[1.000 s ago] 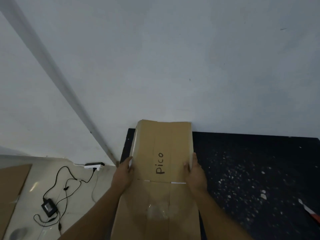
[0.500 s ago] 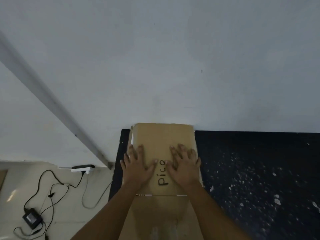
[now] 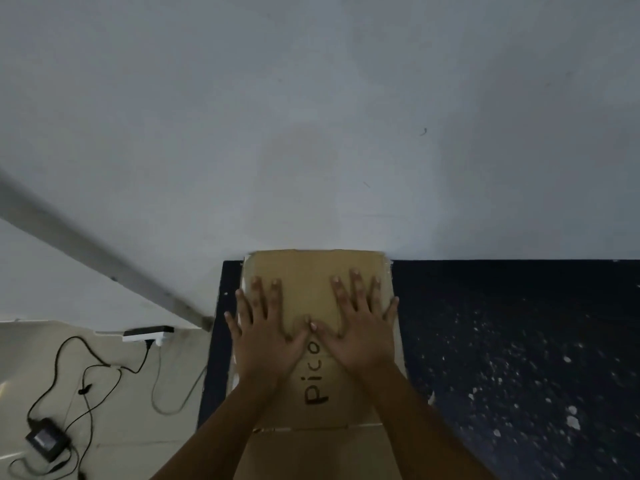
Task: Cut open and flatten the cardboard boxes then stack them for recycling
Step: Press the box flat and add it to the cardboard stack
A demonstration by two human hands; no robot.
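Fingers (image 3: 258,299) of both hands spread, pressing cardboard box (image 3: 311,271), moved farther up since.

Cardboard box (image 3: 313,271): brown, flattened, lying flat on a dark speckled surface with its far edge against the white wall. "Pico" handwritten in black marker along its middle. A fold line crosses the near part.

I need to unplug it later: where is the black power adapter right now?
In the head view, the black power adapter lies at lower left on the pale floor, left of the cardboard.
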